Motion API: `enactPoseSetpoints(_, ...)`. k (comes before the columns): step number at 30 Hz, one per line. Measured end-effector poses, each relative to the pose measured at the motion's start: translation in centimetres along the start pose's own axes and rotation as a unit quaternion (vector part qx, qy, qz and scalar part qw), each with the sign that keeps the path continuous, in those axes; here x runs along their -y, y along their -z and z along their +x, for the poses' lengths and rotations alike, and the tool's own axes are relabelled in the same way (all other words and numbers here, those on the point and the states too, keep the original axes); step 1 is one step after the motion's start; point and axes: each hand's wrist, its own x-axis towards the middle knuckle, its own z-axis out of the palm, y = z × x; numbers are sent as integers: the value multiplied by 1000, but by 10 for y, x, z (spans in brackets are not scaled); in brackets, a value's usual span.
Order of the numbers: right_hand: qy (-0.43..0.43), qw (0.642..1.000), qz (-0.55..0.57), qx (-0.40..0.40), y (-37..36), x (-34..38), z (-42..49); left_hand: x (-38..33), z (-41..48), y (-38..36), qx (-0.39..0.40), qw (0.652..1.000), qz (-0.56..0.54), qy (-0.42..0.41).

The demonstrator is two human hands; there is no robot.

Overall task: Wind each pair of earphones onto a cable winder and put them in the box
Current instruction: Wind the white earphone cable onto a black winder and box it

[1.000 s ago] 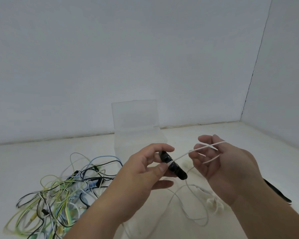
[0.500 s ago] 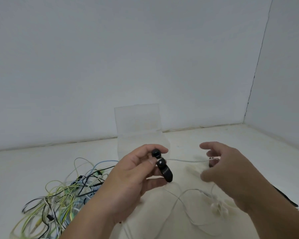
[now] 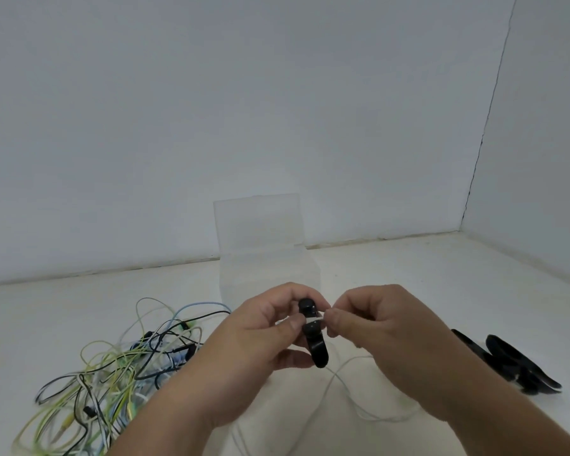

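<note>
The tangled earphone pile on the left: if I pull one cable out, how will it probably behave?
Probably floppy: the tangled pile lies in loose, sagging loops. One cable would likely drag others along, since black, green and blue strands cross each other. It seems light, being only thin wire.

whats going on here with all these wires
A person is winding a white earphone cable onto a black cable winder. The left hand grips the winder; the right hand pinches the cable next to it. A tangled pile of earphones lies to the left, spare winders to the right, and a clear box stands behind.
</note>
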Motion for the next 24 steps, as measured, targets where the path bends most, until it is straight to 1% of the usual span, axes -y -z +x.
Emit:
enactPoseSetpoints(3,-28,993,106,32,-5,-1,1,-1,-1,1,18,998,-65,-1)
enactPoseSetpoints(6,-42,989,139,37,-8,-1,1,-3,-3,2,35,994,-100,3)
enactPoseSetpoints(9,-49,989,138,25,-10,-2,1,-3,-2,3,47,992,-119,23)
enactPoseSetpoints(12,-32,994,102,1,-12,-2,1,-3,0,1,36,990,-133,39)
enactPoseSetpoints(13,-23,996,90,-9,-12,-2,1,-2,1,-1,25,991,-127,32)
enactPoseSetpoints(15,-11,997,74,-17,-12,-2,0,0,1,-4,4,997,-79,4)
enactPoseSetpoints(18,-7,999,46,-10,-11,0,-1,3,1,-5,-15,999,-23,-29)
enactPoseSetpoints(22,-26,997,67,-12,-5,2,-1,3,1,-2,-31,997,-47,-46)
enactPoseSetpoints(24,-26,998,62,-18,-4,0,1,2,2,-3,-55,996,-52,-56)
